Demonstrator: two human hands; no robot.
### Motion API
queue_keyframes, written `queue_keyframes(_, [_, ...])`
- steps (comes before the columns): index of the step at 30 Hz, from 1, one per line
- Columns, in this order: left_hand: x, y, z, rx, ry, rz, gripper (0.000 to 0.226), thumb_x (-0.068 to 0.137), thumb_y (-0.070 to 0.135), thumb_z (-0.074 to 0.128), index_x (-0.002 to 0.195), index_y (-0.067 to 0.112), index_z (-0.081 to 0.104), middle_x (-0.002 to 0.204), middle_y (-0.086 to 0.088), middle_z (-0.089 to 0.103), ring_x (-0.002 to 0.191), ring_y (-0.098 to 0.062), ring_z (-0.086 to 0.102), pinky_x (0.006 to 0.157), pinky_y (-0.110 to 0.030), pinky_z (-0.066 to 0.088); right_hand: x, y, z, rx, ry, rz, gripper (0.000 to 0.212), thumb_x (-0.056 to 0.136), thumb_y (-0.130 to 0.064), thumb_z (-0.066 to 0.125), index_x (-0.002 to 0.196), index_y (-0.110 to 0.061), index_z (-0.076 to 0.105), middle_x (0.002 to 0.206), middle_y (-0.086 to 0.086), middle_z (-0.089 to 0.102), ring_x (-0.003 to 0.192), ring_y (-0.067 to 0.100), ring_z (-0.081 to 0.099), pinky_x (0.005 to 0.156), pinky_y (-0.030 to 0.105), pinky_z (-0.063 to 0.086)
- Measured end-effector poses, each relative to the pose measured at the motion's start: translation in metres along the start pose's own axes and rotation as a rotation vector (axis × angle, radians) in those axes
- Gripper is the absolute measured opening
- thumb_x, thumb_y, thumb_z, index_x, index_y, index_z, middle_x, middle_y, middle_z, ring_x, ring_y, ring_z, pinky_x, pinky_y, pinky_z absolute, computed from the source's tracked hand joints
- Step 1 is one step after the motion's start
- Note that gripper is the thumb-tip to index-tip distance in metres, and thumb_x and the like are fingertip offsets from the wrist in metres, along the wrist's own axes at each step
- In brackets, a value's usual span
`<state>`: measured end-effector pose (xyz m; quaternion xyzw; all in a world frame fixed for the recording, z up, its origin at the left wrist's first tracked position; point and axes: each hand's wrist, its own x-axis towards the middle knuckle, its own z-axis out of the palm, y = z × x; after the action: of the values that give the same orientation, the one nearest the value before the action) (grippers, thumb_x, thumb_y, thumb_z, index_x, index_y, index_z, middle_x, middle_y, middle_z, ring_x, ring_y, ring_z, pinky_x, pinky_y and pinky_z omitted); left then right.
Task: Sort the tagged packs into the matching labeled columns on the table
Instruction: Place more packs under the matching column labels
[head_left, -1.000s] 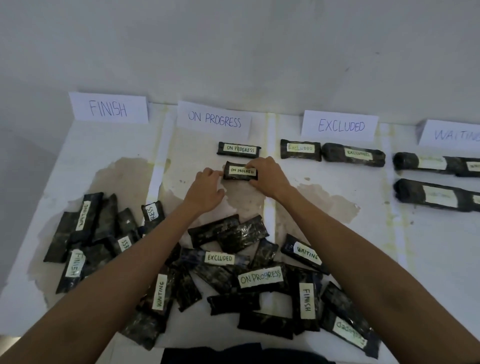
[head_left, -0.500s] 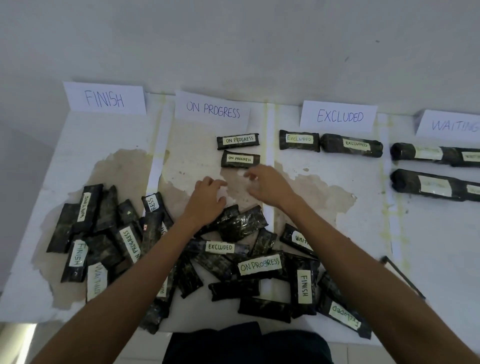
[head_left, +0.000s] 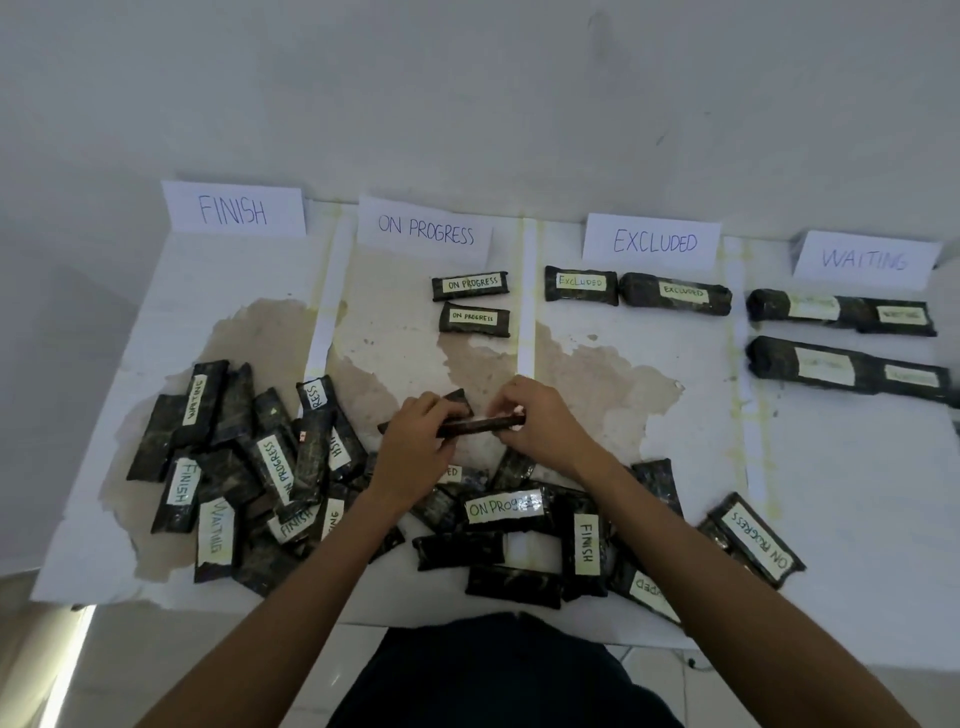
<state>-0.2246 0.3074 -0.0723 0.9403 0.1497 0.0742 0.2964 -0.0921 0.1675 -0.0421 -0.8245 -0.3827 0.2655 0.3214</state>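
You are early in the sort: two ON PROGRESS packs lie at 12 o'clock, two EXCLUDED packs at 1, two rows of WAITING packs at 2, and none under the FINISH sign at 10. Your left hand and right hand pinch one pack at centre, its tag unreadable; the pile from 6 to 9 is unsorted.

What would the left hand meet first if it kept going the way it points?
Past the held pack, the left hand would likely first meet the dark pack just ahead, before the lower ON PROGRESS pack; height is unclear.
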Motion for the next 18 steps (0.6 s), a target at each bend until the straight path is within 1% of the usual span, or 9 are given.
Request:
queue_keyframes(1, [0.001, 0.001, -0.003, -0.041, 0.021, -0.003, 0.038, 0.073, 0.007, 0.07, 0.108, 0.016, 0.06, 0.099, 0.0, 0.057, 0.09, -0.021, 0.052, 0.074, -0.036, 0.051, -0.005, -0.002, -0.002, -0.016, 0.038, -0.077, 0.021, 0.068, 0.001, 0.073, 0.084, -0.011, 0.066, 0.094, 0.004, 0.057, 0.087, 0.016, 0.053, 0.077, 0.026, 0.049])
queue_keyframes(2, [0.001, 0.003, -0.005, -0.103, 0.022, -0.025, 0.042, 0.072, 0.008, 0.071, 0.112, 0.017, 0.058, 0.103, 0.0, 0.056, 0.095, -0.019, 0.053, 0.078, -0.034, 0.052, -0.01, -0.004, -0.003, -0.039, 0.075, -0.143, 0.021, 0.068, 0.003, 0.072, 0.084, -0.009, 0.066, 0.098, 0.005, 0.055, 0.09, 0.016, 0.052, 0.077, 0.022, 0.047])
queue_keyframes(4, [0.001, 0.008, -0.007, -0.31, -0.031, -0.138, 0.056, 0.073, 0.011, 0.074, 0.124, 0.017, 0.051, 0.115, -0.001, 0.052, 0.107, -0.016, 0.055, 0.088, -0.03, 0.052, -0.018, -0.004, -0.006, -0.087, 0.144, -0.239, 0.019, 0.07, 0.003, 0.072, 0.085, -0.006, 0.066, 0.104, 0.008, 0.055, 0.095, 0.016, 0.052, 0.079, 0.016, 0.044])
queue_keyframes(7, [0.003, 0.017, -0.013, -0.65, -0.138, -0.372, 0.068, 0.073, 0.007, 0.076, 0.131, 0.022, 0.043, 0.123, -0.003, 0.053, 0.111, -0.015, 0.056, 0.093, -0.03, 0.051, -0.027, -0.001, -0.01, -0.108, 0.204, -0.294, 0.019, 0.072, 0.0, 0.074, 0.087, -0.006, 0.064, 0.109, 0.01, 0.055, 0.101, 0.018, 0.052, 0.081, 0.014, 0.045])
queue_keyframes(9, [0.003, 0.018, -0.016, -0.787, -0.201, -0.411, 0.066, 0.074, 0.003, 0.075, 0.129, 0.023, 0.046, 0.123, -0.004, 0.057, 0.111, -0.018, 0.059, 0.094, -0.034, 0.051, -0.028, 0.002, -0.011, -0.106, 0.216, -0.297, 0.02, 0.073, 0.001, 0.073, 0.088, -0.007, 0.063, 0.109, 0.011, 0.054, 0.102, 0.017, 0.05, 0.08, 0.015, 0.046])
queue_keyframes(11, [0.001, 0.018, -0.018, -0.861, -0.232, -0.431, 0.064, 0.073, 0.005, 0.076, 0.128, 0.022, 0.049, 0.122, -0.004, 0.059, 0.11, -0.018, 0.06, 0.092, -0.033, 0.052, -0.029, 0.004, -0.011, -0.107, 0.207, -0.294, 0.021, 0.072, 0.002, 0.072, 0.088, -0.008, 0.062, 0.11, 0.01, 0.053, 0.101, 0.017, 0.05, 0.078, 0.02, 0.049])
queue_keyframes(13, [-0.001, 0.019, -0.018, -0.906, -0.202, -0.47, 0.06, 0.075, 0.011, 0.076, 0.128, 0.022, 0.051, 0.122, -0.004, 0.06, 0.109, -0.017, 0.06, 0.086, -0.029, 0.053, -0.029, 0.006, -0.013, -0.101, 0.182, -0.287, 0.023, 0.072, 0.002, 0.072, 0.089, -0.008, 0.062, 0.11, 0.009, 0.052, 0.098, 0.018, 0.051, 0.077, 0.024, 0.051])
queue_keyframes(16, [-0.003, 0.023, -0.017, -0.928, -0.139, -0.505, 0.052, 0.079, 0.006, 0.071, 0.125, 0.023, 0.053, 0.121, -0.009, 0.061, 0.106, -0.018, 0.06, 0.08, -0.024, 0.054, -0.03, 0.009, -0.012, -0.094, 0.098, -0.288, 0.024, 0.074, -0.007, 0.074, 0.093, -0.01, 0.06, 0.114, 0.008, 0.049, 0.097, 0.015, 0.049, 0.077, 0.017, 0.049])
queue_keyframes(18, [-0.004, 0.023, -0.016, -0.927, -0.123, -0.494, 0.053, 0.079, 0.0, 0.069, 0.123, 0.025, 0.052, 0.121, -0.011, 0.06, 0.109, -0.021, 0.06, 0.086, -0.029, 0.054, -0.032, 0.012, -0.01, -0.096, 0.039, -0.285, 0.027, 0.075, -0.017, 0.075, 0.096, -0.014, 0.059, 0.116, 0.005, 0.048, 0.101, 0.015, 0.049, 0.08, 0.018, 0.049])
